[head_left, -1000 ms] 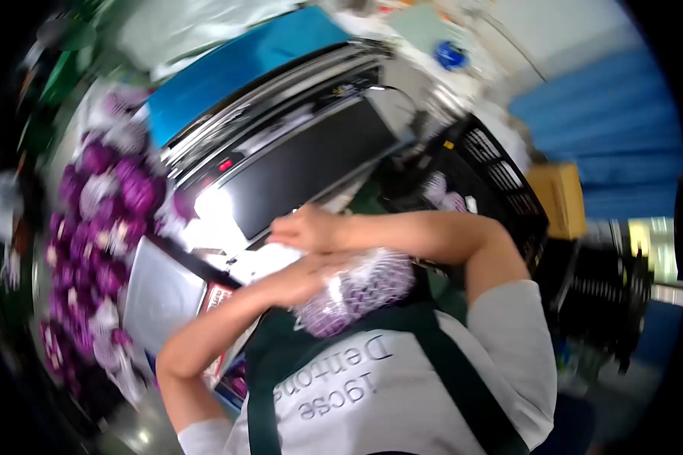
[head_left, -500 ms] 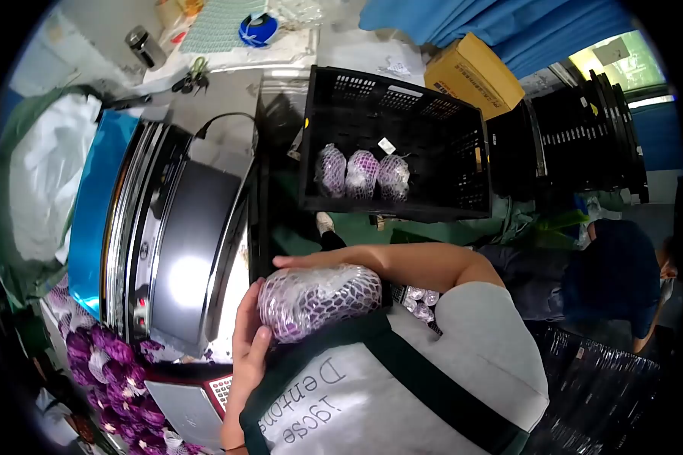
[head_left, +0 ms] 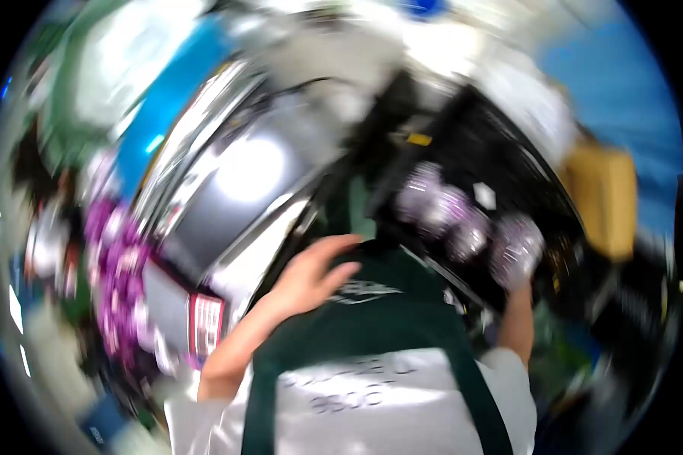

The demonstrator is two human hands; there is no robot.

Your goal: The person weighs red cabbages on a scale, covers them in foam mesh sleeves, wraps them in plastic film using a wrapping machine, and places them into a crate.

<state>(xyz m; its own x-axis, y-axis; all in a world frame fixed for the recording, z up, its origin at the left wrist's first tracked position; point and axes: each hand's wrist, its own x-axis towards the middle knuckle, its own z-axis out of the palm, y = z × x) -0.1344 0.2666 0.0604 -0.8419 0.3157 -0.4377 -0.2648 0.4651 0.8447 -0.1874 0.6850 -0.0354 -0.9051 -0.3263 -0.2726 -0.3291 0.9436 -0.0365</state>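
Observation:
My left hand (head_left: pixel 311 274) is held in front of my apron, fingers apart, with nothing in it. On the right, my right hand (head_left: pixel 519 279) reaches over the black crate (head_left: pixel 508 125) and grips a film-wrapped purple bundle in white netting (head_left: pixel 516 241); motion blur and the bundle hide most of its fingers. Beside it in the crate sit three similar wrapped bundles (head_left: pixel 443 211) in a row. Whether the held bundle touches the crate floor, I cannot tell.
A wrapping machine with a dark flat plate (head_left: pixel 243 189) stands left of the crate. Purple produce (head_left: pixel 118 265) is heaped at far left, near a label or keypad panel (head_left: pixel 205 322). A cardboard box (head_left: pixel 603 201) stands beyond the crate. The whole view is blurred.
The wrapped bundle went from between both hands at my chest to the crate on the right, held by my right hand. My left hand came off it. The view has rotated.

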